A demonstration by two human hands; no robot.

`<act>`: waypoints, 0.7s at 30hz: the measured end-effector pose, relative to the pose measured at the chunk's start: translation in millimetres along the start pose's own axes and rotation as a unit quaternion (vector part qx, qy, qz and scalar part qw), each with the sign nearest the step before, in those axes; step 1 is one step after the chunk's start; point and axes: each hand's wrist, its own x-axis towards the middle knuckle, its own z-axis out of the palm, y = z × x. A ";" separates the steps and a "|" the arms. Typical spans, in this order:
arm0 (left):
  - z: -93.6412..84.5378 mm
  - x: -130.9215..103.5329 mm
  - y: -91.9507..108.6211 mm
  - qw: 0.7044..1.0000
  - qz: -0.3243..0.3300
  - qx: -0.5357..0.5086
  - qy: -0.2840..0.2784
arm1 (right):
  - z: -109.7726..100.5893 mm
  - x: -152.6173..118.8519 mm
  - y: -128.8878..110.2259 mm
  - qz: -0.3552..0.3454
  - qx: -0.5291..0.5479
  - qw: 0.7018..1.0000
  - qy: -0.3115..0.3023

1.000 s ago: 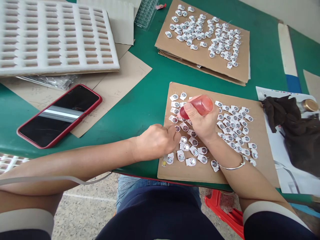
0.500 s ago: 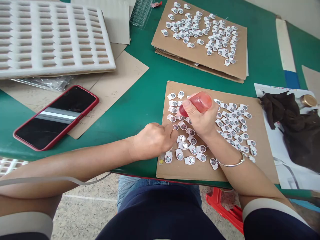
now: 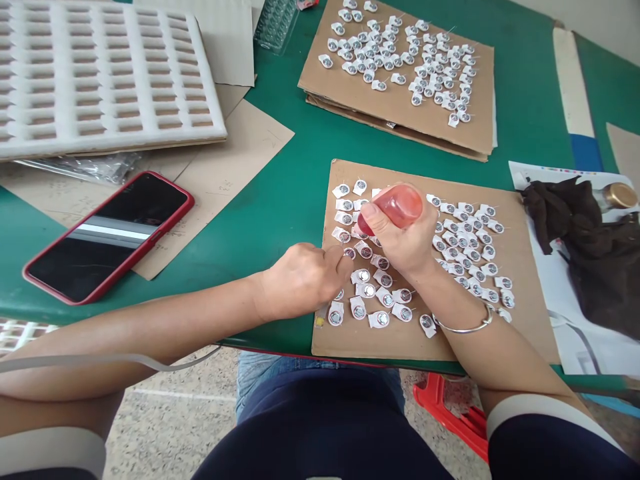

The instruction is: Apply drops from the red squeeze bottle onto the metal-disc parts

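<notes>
My right hand (image 3: 405, 237) is wrapped round a red translucent squeeze bottle (image 3: 395, 207), its narrow end pointing down and left over the near cardboard sheet (image 3: 410, 343). Small round silver discs on white tabs (image 3: 379, 319) lie spread over that sheet in loose rows. At the sheet's left edge my left hand (image 3: 313, 277) is closed, thumb and fingers pressed together beside one disc. Whatever lies between those fingertips is too small to make out. The bottle's tip is close above the discs at the upper left.
A second cardboard stack (image 3: 350, 90) bears more discs at the back. On the left are a red-cased phone (image 3: 107, 237), brown paper (image 3: 250, 140) and a white foam grid (image 3: 107, 77). Dark cloth (image 3: 600, 260) and a gold-capped jar (image 3: 620, 195) are at right.
Both hands stay nearly in place. The bottle tip seems slightly lower and further left, while the whole view has shifted a little.
</notes>
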 end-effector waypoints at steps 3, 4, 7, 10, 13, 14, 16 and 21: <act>-0.2 0.6 -0.4 1.000 0.000 -0.003 0.009 | -0.4 -0.4 1.1 -0.016 -0.005 1.000 -0.001; -0.3 0.7 -0.6 1.000 0.000 -0.004 0.012 | -0.6 -0.4 1.1 -0.022 -0.005 1.000 -0.001; -0.5 1.0 -0.8 1.000 -0.001 -0.003 0.014 | -1.1 0.1 -0.2 -0.039 -0.001 0.999 -0.010; -0.4 0.6 -0.9 1.000 -0.004 -0.004 0.017 | -1.7 0.5 -2.0 -0.050 0.008 0.998 -0.029; -0.8 0.0 -2.4 1.000 -0.014 -0.014 0.014 | -2.0 0.2 -2.4 -0.055 0.011 0.998 -0.034; -1.2 -0.2 -3.6 1.000 -0.022 -0.021 0.009 | -2.0 -0.1 -2.1 -0.055 0.011 0.998 -0.035; -2.4 -0.4 -7.3 0.998 -0.050 -0.045 -0.008 | -2.0 -0.6 -1.4 -0.056 0.013 0.998 -0.035; -5.1 -0.4 -18.7 0.978 -0.112 -0.176 -0.021 | -2.3 -1.5 -1.0 -0.062 0.026 0.997 -0.031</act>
